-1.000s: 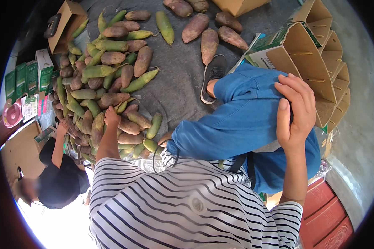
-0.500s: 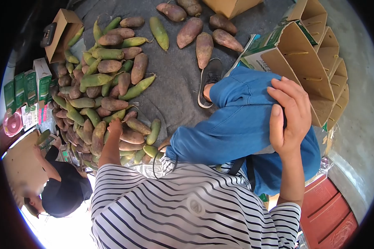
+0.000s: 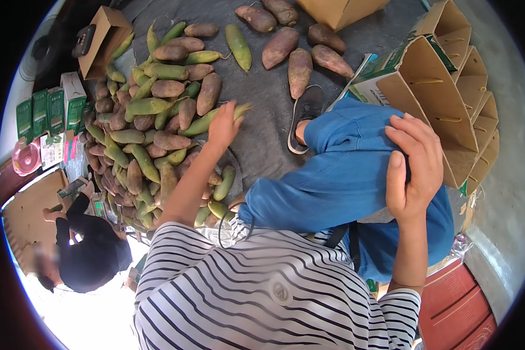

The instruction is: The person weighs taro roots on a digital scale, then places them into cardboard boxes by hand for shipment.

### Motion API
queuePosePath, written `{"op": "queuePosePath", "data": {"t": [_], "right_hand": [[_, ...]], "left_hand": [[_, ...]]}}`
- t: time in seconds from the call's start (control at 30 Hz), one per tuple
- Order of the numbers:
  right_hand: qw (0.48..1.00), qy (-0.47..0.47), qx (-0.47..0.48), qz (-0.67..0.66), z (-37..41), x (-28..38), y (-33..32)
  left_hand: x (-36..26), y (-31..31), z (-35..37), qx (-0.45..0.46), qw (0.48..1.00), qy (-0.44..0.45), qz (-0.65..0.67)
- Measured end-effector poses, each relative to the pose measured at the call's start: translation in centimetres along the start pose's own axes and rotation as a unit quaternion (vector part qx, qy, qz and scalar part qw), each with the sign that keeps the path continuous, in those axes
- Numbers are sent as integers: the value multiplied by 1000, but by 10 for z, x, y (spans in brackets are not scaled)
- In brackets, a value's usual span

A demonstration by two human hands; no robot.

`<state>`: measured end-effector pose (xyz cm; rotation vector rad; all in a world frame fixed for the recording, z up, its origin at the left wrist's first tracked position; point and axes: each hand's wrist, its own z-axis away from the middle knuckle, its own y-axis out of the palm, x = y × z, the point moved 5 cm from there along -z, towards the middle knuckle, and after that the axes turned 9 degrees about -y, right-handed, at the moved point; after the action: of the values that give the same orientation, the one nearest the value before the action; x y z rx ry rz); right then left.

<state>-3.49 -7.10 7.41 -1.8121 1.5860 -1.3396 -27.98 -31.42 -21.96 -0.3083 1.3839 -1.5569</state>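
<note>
My left hand [image 3: 224, 126] is on a long green radish [image 3: 202, 123] at the right edge of a large heap of green and reddish-brown radishes [image 3: 169, 142], its fingers closed round the radish. My right hand [image 3: 417, 160] rests on my knee in blue trousers [image 3: 350, 137], fingers bent but apart, holding nothing. Beyond my foot lie several reddish radishes [image 3: 300, 73] on the dark ground cloth, and a single green one [image 3: 238, 46] is to their left.
Open cardboard boxes [image 3: 429, 87] stand at the right. Another box [image 3: 338, 13] is at the top, and one [image 3: 106, 41] at the upper left. A person in black [image 3: 93, 251] sits at the lower left. A red crate [image 3: 455, 300] lies lower right.
My left hand has moved up and right, from the middle of the heap to the long green radish at its edge. My right hand stays on the knee. The view has shifted slightly.
</note>
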Motion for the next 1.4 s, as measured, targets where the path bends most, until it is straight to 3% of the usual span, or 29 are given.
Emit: {"op": "queuePosePath", "data": {"t": [0.1, 0.13, 0.23, 0.3, 0.33, 0.4, 0.43, 0.47, 0.57, 0.67, 0.77, 0.87, 0.97, 1.17, 1.3, 1.4], "right_hand": [[1000, -1, 8, 7, 0, 0, 0], [1000, -2, 12, 9, 1, 0, 0], [1000, -3, 8, 5, 2, -1, -1], [1000, -3, 7, 3, 2, -1, 0], [1000, -3, 8, 2, 2, 0, 0], [1000, -2, 10, 0, 2, -1, 0], [1000, -3, 10, -2, 1, 0, 1], [1000, -4, 12, -1, 0, 0, 1], [1000, -5, 14, 1, -1, 1, 2], [1000, -2, 14, 2, -1, 2, 2], [1000, 0, 10, 7, 0, 0, 0], [1000, -1, 0, 6, 1, -2, 0], [1000, -2, 4, 5, 1, 0, 0], [1000, -6, -3, -3, -1, 0, 3], [1000, -1, 1, 3, 0, 0, 1], [1000, -5, -2, 1, 0, -1, 1]], "left_hand": [[-42, -22, -3, -107, 993, 22, 37], [-29, -18, 0, -88, 996, 19, 24], [56, 6, 37, -84, 988, -63, -112], [124, -2, 74, -123, 956, -133, -233], [144, -25, 92, -94, 963, -174, -183], [217, -36, 137, -166, 902, -315, -245], [243, -39, 156, -147, 848, -461, -218], [272, -40, 170, -72, 816, -559, -127], [315, -23, 185, 4, 817, -566, -111], [329, -6, 186, 3, 817, -574, -51], [330, -4, 186, 18, 784, -620, -27], [353, 7, 183, 33, 804, -594, -18], [305, -1, 170, 3, 832, -554, -32], [224, -29, 118, -44, 927, -372, -28], [187, -32, 62, 8, 950, -313, -4], [135, -26, 12, 51, 984, -173, 15]]}}
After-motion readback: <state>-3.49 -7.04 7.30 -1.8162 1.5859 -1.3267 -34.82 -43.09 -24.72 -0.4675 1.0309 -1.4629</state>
